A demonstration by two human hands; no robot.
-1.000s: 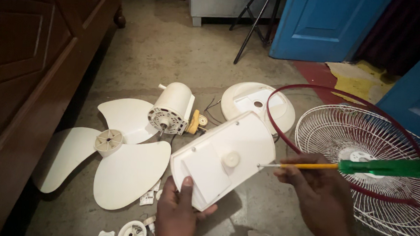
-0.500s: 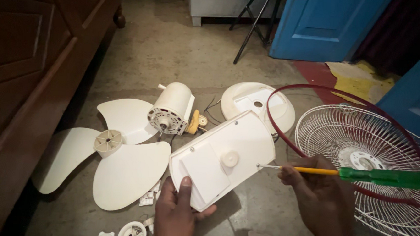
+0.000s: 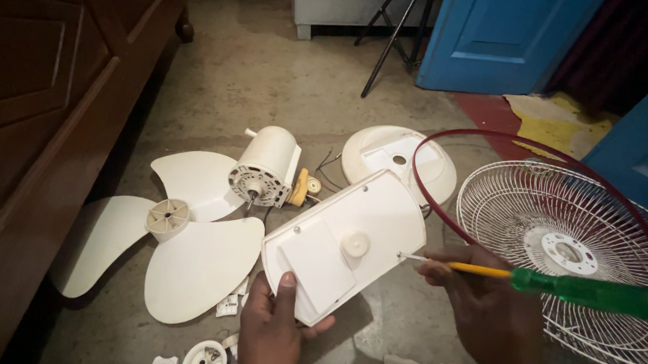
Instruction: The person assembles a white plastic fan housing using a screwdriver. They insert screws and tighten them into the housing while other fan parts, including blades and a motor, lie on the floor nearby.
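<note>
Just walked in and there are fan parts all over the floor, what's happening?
A person sits over a taken-apart fan. The left hand holds up a white plastic cover; the right hand puts a green-handled screwdriver to its edge. The blade, motor and wire guard lie on the floor.

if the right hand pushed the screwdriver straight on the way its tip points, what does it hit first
The right hand aims the green-handled screwdriver leftward. Its tip sits at the right edge of the white plastic cover held by the left hand, so it would likely meet that cover first, apparently at a screw spot.
</note>
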